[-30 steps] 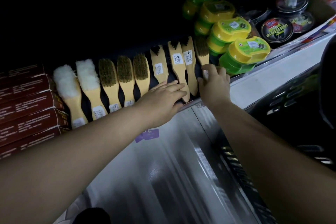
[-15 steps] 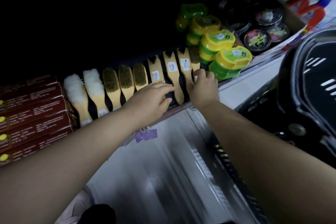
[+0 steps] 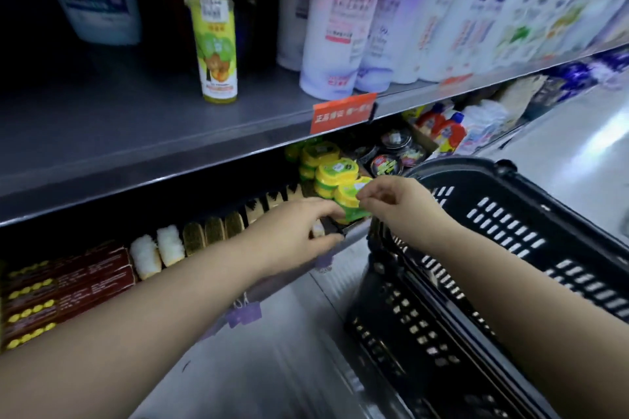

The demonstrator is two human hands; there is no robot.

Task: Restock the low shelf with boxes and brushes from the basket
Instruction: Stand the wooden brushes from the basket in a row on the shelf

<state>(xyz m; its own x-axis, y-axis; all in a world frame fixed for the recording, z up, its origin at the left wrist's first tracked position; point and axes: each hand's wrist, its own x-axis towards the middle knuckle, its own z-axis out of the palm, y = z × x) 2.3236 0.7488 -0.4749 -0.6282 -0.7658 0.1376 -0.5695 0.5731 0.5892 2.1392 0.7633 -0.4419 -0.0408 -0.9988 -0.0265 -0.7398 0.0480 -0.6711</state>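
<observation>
A row of wooden brushes lies on the low shelf, with two white fluffy ones at its left end. Dark red boxes are stacked left of them. My left hand is at the shelf's front edge, thumb and fingers pinched around the pale end of a brush handle. My right hand hovers just right of it, in front of the yellow-green tubs, fingertips drawn together with nothing visible in them. The black basket stands at the right under my right forearm.
An upper grey shelf overhangs the low one and carries tall bottles and a red price tag. Round black tins sit right of the tubs. Purple tags hang below the low shelf's edge.
The view has tilted up, so the upper shelf and the basket now show. My right hand has lifted off the brush handles and moved right. My left hand has curled from flat to a pinch.
</observation>
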